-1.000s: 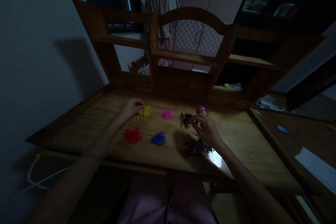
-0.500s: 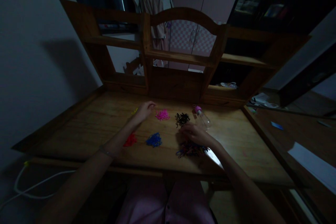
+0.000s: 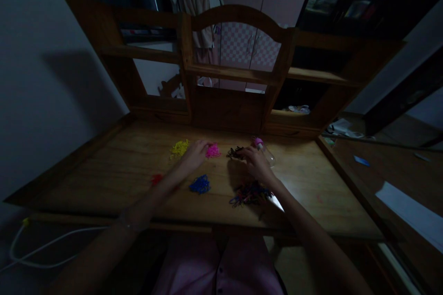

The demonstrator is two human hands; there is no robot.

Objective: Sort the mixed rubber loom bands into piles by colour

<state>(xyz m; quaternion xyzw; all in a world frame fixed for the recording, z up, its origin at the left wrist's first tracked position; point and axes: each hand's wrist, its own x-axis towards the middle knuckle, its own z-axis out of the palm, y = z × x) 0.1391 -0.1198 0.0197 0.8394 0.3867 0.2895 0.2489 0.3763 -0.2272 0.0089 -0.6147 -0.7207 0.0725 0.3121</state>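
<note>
Small heaps of tiny elastic bands lie sorted by colour on a wooden desk (image 3: pixel 114 170): yellow (image 3: pixel 179 148), pink (image 3: pixel 213 151), black (image 3: pixel 234 152), blue (image 3: pixel 200 185) and red (image 3: pixel 157 178). A mixed-colour heap (image 3: pixel 248 194) lies nearer me. My left hand (image 3: pixel 194 154) rests beside the pink heap, fingers curled at its edge. My right hand (image 3: pixel 254 162) reaches over the black heap with its fingertips pinched together; what they hold is too small and dark to see.
A small clear bottle with a pink cap (image 3: pixel 264 151) lies just right of my right hand. A wooden hutch with shelves (image 3: pixel 228 73) rises at the back of the desk. A white cable (image 3: pixel 41 249) hangs at the lower left. Papers lie at the right (image 3: pixel 411 209).
My left hand has moved right from the yellow heap to the pink one. My right hand dipped to the mixed heap, then went forward to the black heap. The view drifted left.
</note>
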